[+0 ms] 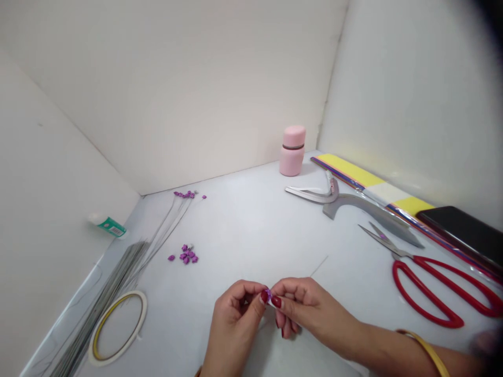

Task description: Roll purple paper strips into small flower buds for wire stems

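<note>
Low in the middle of the view, the left hand [234,320] and the right hand [303,309] meet just above the pale worktop [251,225]. The fingers of both hands are closed, thumb and forefinger tips pinched from either side onto a tiny purple piece [268,291] held between them. A thin wire [319,266] runs up and to the right from behind the right hand. A yellow bangle [428,350] sits on the right wrist.

To the left lie a small heap of purple bits [187,256], a ring of tape [118,327] and a long bundle of wires [108,290]. Farther back, several wires with purple tips [185,195] are fanned out. A white and green tube [108,225] rests at the left wall.

On the right are red-handled scissors [432,285], a grey metal tool [348,201], coloured paper sheets [363,179] and a black phone [459,230]. A pink jar [293,151] stands upright in the far corner.
</note>
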Demonstrator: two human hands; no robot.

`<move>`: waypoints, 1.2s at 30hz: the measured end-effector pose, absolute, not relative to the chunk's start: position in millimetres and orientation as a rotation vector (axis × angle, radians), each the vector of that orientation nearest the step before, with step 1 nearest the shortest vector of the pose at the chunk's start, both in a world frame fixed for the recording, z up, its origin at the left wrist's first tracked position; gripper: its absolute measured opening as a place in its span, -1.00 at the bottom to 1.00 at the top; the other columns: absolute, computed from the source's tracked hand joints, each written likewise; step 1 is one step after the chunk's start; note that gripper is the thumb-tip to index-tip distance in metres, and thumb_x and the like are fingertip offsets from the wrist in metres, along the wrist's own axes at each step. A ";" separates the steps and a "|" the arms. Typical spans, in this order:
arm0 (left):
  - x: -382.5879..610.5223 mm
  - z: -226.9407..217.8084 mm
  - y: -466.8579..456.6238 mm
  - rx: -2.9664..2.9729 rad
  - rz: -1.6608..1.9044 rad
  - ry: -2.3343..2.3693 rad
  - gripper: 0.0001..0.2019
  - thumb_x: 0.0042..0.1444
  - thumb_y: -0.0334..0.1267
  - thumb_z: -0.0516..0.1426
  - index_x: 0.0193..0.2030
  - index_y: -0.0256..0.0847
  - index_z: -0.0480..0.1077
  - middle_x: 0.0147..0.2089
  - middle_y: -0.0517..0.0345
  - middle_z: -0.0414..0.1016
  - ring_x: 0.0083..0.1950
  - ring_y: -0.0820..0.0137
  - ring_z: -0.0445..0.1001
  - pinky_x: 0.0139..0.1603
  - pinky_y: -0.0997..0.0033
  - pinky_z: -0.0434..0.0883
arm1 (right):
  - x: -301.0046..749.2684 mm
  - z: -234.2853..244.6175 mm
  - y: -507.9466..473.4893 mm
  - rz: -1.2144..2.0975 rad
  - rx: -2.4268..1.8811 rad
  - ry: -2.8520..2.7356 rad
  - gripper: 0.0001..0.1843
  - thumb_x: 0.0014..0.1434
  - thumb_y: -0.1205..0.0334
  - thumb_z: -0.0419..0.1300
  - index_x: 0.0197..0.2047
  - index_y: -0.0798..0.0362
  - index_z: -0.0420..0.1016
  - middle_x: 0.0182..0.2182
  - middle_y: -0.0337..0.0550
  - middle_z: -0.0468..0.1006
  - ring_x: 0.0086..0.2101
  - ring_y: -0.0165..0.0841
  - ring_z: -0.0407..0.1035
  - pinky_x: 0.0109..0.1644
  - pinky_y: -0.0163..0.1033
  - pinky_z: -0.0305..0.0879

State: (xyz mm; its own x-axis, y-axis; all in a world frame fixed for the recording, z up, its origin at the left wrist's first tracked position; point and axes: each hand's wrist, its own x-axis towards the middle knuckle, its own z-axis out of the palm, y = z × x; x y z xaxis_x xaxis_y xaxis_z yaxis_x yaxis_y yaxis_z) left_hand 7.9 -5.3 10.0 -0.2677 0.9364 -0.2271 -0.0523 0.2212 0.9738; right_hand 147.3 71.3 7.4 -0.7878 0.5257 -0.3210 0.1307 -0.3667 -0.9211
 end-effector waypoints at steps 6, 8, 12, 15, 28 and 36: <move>10.2 11.7 -3.8 0.885 1.218 1.526 -0.82 0.01 -0.19 0.16 -0.40 -0.30 0.42 -0.45 0.12 0.46 -0.40 0.43 0.38 -0.34 0.47 0.31 | 149.0 7.0 70.8 2.221 -0.881 -1.606 -0.67 0.05 0.00 0.16 -0.43 0.14 0.37 -0.60 -0.25 0.42 -0.60 -0.50 0.30 -0.51 -0.39 0.11; 10.0 11.1 -2.7 0.875 1.216 1.525 -0.82 0.01 -0.19 0.16 -0.40 -0.30 0.42 -0.45 0.12 0.47 -0.40 0.43 0.38 -0.34 0.47 0.32 | 148.6 7.1 71.0 2.222 -0.884 -1.612 -0.68 0.06 0.02 0.15 -0.43 0.15 0.37 -0.60 -0.25 0.43 -0.59 -0.50 0.30 -0.50 -0.39 0.12; 8.3 7.6 -2.4 0.881 1.187 1.487 -0.81 0.02 -0.18 0.14 -0.37 -0.30 0.41 -0.48 0.14 0.46 -0.43 0.44 0.38 -0.36 0.46 0.31 | 147.1 6.3 71.0 2.216 -0.885 -1.622 -0.71 0.08 0.05 0.14 -0.41 0.15 0.36 -0.59 -0.26 0.43 -0.60 -0.51 0.29 -0.50 -0.40 0.13; 8.9 6.6 -4.0 0.900 1.243 1.527 -0.82 0.02 -0.18 0.15 -0.38 -0.28 0.42 -0.50 0.15 0.45 -0.44 0.43 0.39 -0.38 0.47 0.32 | 147.3 6.3 69.9 2.225 -0.917 -1.635 -0.72 0.08 0.06 0.14 -0.41 0.14 0.34 -0.60 -0.27 0.42 -0.61 -0.52 0.30 -0.54 -0.42 0.10; 7.0 5.7 -10.9 1.893 1.333 1.722 -0.82 0.07 -0.53 0.04 -0.24 -0.22 0.37 -0.35 0.12 0.43 -0.32 0.48 0.44 -0.32 0.56 0.39 | 147.0 8.9 70.7 2.283 -0.893 -1.512 -0.66 -0.02 0.01 0.23 -0.43 0.16 0.35 -0.63 -0.26 0.43 -0.63 -0.51 0.29 -0.56 -0.42 0.08; 4.1 4.0 -9.3 1.856 1.317 1.677 -0.81 0.07 -0.52 0.06 -0.22 -0.24 0.41 -0.32 0.09 0.43 -0.31 0.48 0.45 -0.32 0.57 0.42 | 148.6 7.6 72.4 2.308 -0.806 -1.429 -0.67 0.03 0.03 0.21 -0.36 0.18 0.41 -0.55 -0.22 0.45 -0.59 -0.52 0.31 -0.52 -0.40 0.11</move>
